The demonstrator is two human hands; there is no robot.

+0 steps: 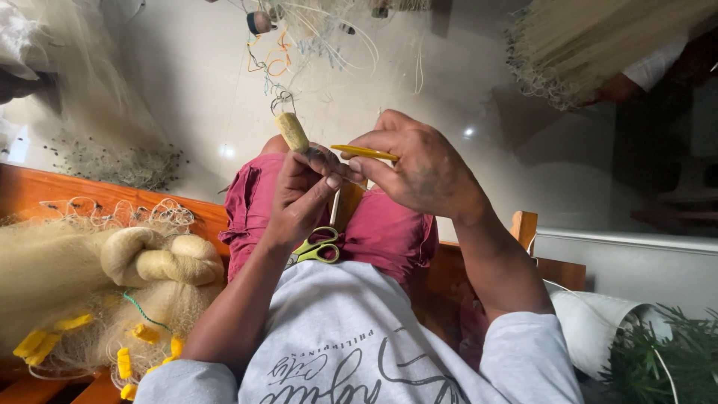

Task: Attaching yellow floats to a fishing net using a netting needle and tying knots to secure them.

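Overhead, the pale tiled floor [194, 82] fills the far half of the scene. At the near left, a large heap of cream fishing net [82, 277] with yellow floats [45, 340] lies on an orange wooden bench [30, 187]. More net [591, 37] hangs at the far right, beside another person's white sleeve [654, 67]. A white roll [598, 322] and green foliage [673, 359] sit at the near right. The seated person wears a grey shirt [351, 337] and red shorts [393, 228]. Green-handled scissors [318, 247] rest on the lap, just near of the hands. The left hand [303, 191] is closed, pinching the near end of a yellow cylindrical float [292, 131], which tilts far-left with thin line tangled at its far tip. The right hand [419, 168] is closed on a slim yellow netting needle [363, 152], which points left and meets the left fingertips.
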